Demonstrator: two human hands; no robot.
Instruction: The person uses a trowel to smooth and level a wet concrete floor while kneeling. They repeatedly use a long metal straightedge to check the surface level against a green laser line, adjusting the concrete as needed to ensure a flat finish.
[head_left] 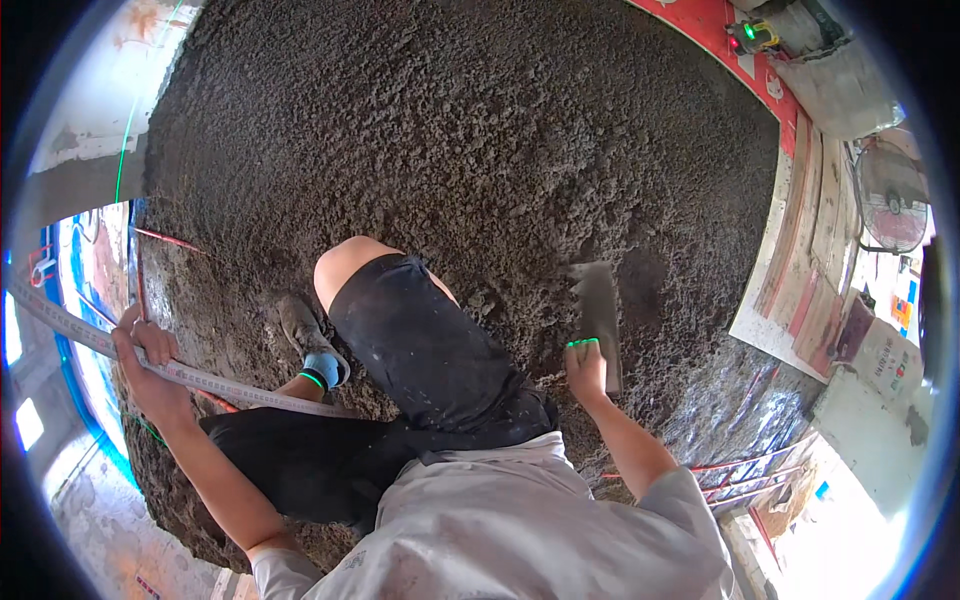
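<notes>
Dark, crumbly wet mortar (450, 130) covers the floor in front of me and around my legs. My right hand (586, 370) is closed round the handle of a flat steel trowel (599, 310), whose long blade lies on or just above the mortar. The handle is hidden by my fingers, and a green laser line crosses my knuckles. At the left, my left hand (152, 365) grips the extended blade of a tape measure (240, 388). That blade runs slantwise from the far left edge, through my hand, to my thigh. Its case is not visible.
A laser level (750, 37) glows green at the top right, near a red strip (705, 25). Wooden planks (808, 230) and a standing fan (892, 195) are to the right. Red pipes (750, 475) cross the lower right. My shoe (303, 325) rests on the mortar.
</notes>
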